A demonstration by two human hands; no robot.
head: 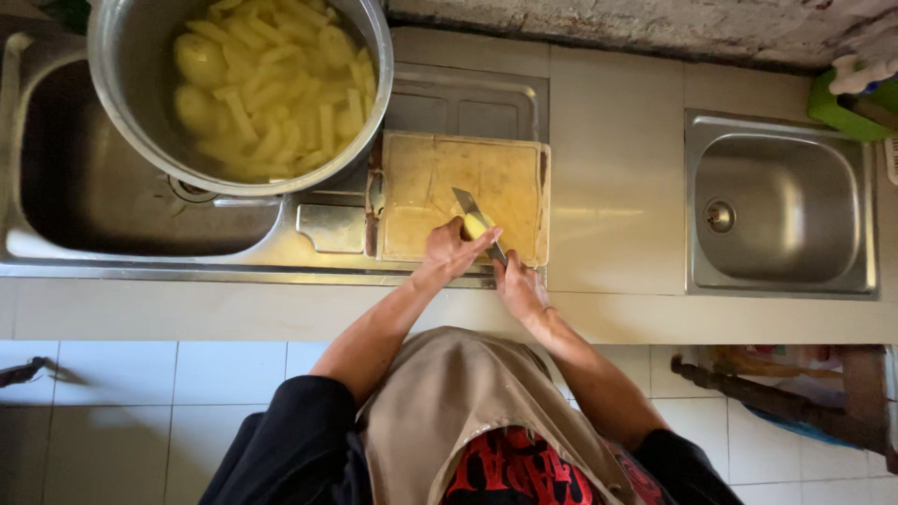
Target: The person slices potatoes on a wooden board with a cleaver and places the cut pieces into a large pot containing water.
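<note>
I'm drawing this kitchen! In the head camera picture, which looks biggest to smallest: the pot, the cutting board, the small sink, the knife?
1. Pot, though it sits nearer the camera, so it may look oversized.
2. and 3. Small sink and cutting board look about alike.
4. Knife, smallest.

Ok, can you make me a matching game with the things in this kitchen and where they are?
Things:
1. potato sticks
2. knife
3. cutting board
4. small sink

Places:
A. in the right hand
B. far right of the counter
C. in the water in the big pot
D. under the left hand

Pairs: 1-C, 2-A, 3-D, 4-B
</note>
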